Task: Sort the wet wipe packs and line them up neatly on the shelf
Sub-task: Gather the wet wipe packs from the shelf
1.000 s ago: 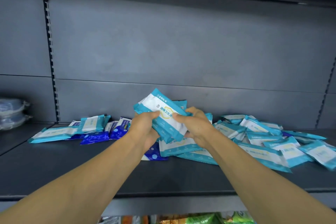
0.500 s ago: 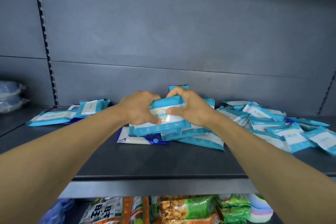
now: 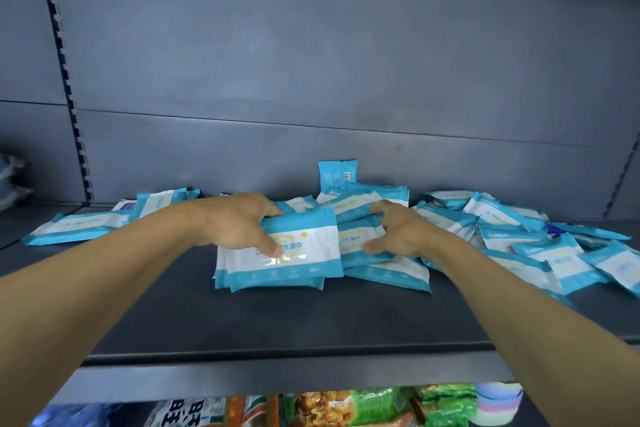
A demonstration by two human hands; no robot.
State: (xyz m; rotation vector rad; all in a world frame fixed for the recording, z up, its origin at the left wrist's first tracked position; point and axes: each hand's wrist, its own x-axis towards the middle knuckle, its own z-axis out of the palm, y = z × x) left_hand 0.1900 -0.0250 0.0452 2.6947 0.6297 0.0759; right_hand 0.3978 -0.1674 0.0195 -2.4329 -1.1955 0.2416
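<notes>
Down goes the stack (image 3: 280,253); left hand (image 3: 242,225) still grips it, right hand (image 3: 398,236) spreads wide at three o'clock. Next: gather loose packs (image 3: 519,243).

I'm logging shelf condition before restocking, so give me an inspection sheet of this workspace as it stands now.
Surface: dark grey shelf, front part bare.
Job's things: small stack of teal-and-white packs at centre; loose pile of packs to the right; a few packs lying flat at left; one pack upright against the back panel.
Clutter: nothing seen.
Grippers: left hand holds the stack; right hand curled over the neighbouring packs, grip unclear.
Cables: nothing seen.
Surroundings: grey back panel; snack bags on the shelf below.
</notes>
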